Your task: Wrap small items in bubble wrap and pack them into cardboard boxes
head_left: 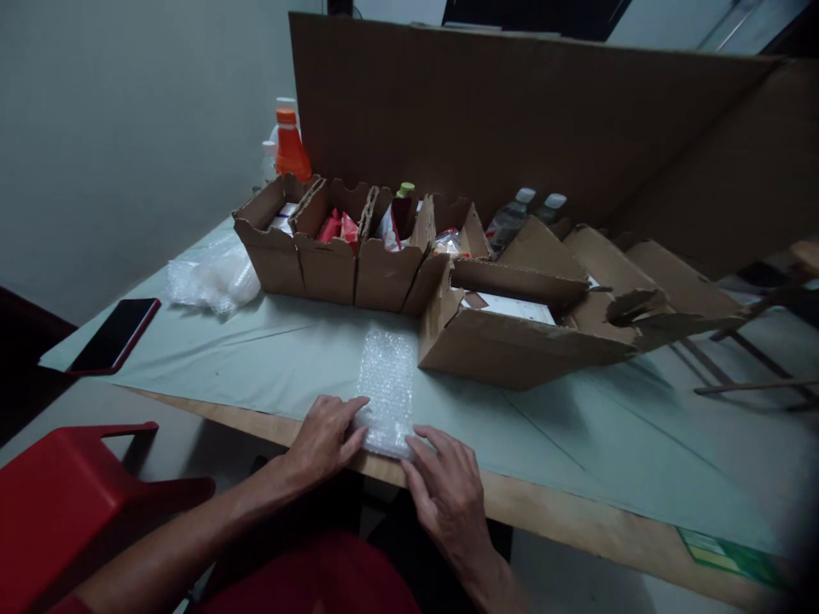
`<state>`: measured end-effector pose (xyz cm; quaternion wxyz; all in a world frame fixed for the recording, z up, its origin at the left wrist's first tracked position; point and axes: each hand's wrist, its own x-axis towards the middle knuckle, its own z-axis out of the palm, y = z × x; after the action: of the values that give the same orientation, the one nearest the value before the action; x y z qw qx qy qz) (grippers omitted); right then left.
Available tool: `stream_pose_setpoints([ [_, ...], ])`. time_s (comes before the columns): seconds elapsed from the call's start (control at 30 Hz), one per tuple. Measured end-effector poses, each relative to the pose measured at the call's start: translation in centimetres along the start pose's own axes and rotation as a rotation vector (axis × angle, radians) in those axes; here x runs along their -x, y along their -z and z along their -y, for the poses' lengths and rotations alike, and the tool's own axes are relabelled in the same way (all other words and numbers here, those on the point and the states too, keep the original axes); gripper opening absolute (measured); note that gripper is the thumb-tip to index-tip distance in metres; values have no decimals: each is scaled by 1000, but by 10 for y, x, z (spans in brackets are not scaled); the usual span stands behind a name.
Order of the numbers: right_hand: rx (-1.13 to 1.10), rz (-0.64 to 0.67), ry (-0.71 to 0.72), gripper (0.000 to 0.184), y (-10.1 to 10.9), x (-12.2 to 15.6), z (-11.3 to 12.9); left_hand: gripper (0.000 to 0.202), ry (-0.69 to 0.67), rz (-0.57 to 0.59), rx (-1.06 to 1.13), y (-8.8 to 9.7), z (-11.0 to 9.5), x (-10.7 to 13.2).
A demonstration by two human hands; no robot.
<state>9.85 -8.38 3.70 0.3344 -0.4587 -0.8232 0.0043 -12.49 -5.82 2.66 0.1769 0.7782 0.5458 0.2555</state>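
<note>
A strip of clear bubble wrap [386,375] lies flat at the front edge of the table, its near end looking thicker and folded. Whether anything is inside it I cannot make out. My left hand [326,433] holds the near left side of the wrap, index finger and thumb at its edge. On the opposite side, my right hand [448,482] grips the near right corner with its fingertips, the thumb low by the table edge. Just beyond the wrap stands a cardboard box [499,345] with a white box [512,307] inside.
Several cardboard bins [326,273] with packets form a row behind. More bubble wrap [217,277] and a phone [115,335] lie at left. An orange bottle [291,149] and clear bottles [508,217] stand near a cardboard screen [448,111]. A red stool [70,495] is at lower left.
</note>
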Motion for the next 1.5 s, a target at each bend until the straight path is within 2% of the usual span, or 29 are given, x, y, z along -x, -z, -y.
stream_pose_setpoints([
  [0.1, 13, 98, 55, 32, -6, 3, 1, 36, -14, -41, -50, 3, -1, 0],
  [0.17, -20, 100, 57, 30, -9, 0, 3, 38, -65, -80, -37, 9, -3, 4],
  [0.23, -104, 100, 23, 27, -7, -6, 5, 41, -159, -56, 21, 16, -6, 11],
  [0.3, -205, 159, -25, 23, -3, -11, 7, 40, -206, 13, 99, 21, -8, 16],
  [0.4, -247, 240, -110, 20, 2, -14, 8, 37, -96, 58, 188, 22, -5, 16],
  [0.5, -101, 119, -147, 24, -1, -13, 8, 36, 17, 32, 151, 15, 2, 3],
  [0.57, -6, 56, -99, 28, -5, -12, 9, 35, 19, 17, 70, 9, 7, -8],
  [0.67, 21, 127, -16, 29, -11, -16, 9, 34, -5, -18, -8, 7, 9, -16],
  [0.77, -36, 168, -11, 25, -12, -21, 8, 38, -77, -67, 43, 13, 4, -9],
  [0.87, -151, 198, -57, 22, -8, -22, 6, 38, -162, -12, 143, 22, 0, 3],
  [0.97, -157, 228, -103, 23, -4, -19, 5, 34, -116, 31, 164, 21, 0, 3],
  [1.03, -57, 166, -112, 25, -4, -18, 6, 34, -60, 29, 96, 15, 3, -6],
  [1.1, 32, 121, -95, 29, -6, -18, 8, 35, -22, 12, 7, 8, 5, -18],
  [1.2, 33, 168, -60, 31, -12, -19, 7, 35, 14, -58, -7, 5, 5, -26],
  [1.27, -32, 155, -99, 26, -17, -19, 2, 34, 81, -116, 129, 10, 1, -22],
  [1.33, -129, 85, -241, 24, -20, -20, -4, 33, 231, -130, 377, 17, -6, -12],
  [1.43, -319, 63, -522, 29, -19, -20, -6, 40, 495, -40, 864, 23, -21, 2],
  [1.5, -455, 133, -605, 29, -17, -19, 0, 46, 575, 37, 1165, 20, -30, 6],
])
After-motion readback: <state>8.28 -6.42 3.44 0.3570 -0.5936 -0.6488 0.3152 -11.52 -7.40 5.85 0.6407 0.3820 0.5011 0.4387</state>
